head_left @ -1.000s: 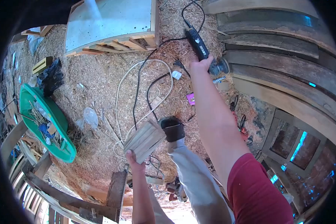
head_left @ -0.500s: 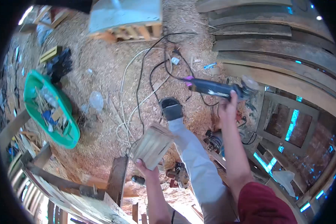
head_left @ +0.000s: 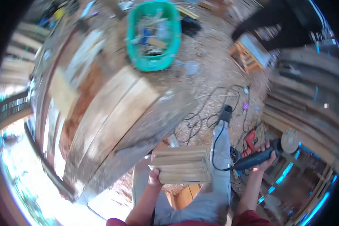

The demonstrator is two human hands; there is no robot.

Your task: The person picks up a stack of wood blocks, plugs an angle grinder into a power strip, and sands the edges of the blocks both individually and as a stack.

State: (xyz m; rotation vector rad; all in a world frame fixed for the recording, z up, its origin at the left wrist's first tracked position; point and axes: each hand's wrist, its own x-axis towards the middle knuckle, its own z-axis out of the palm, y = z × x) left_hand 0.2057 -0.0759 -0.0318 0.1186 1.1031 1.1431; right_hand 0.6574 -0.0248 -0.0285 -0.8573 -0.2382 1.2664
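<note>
Sawdust floor (head_left: 214,75); left hand (head_left: 154,177) grips block (head_left: 181,164); right hand (head_left: 264,160) grinder (head_left: 258,157).

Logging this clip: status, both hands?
Left hand grips wooden block. Right hand grips angle grinder. Workbench ahead, cords underfoot.

Sawdust floor (head_left: 214,81), plank workbench (head_left: 113,113) (green tub (head_left: 139,62) beyond)

Two hands: the left hand (head_left: 154,177) at six o'clock, the right hand (head_left: 265,160) at four. One wood block (head_left: 181,164), one grinder (head_left: 260,155), one green tub (head_left: 153,34) at twelve o'clock, one red drill (head_left: 249,142).
</note>
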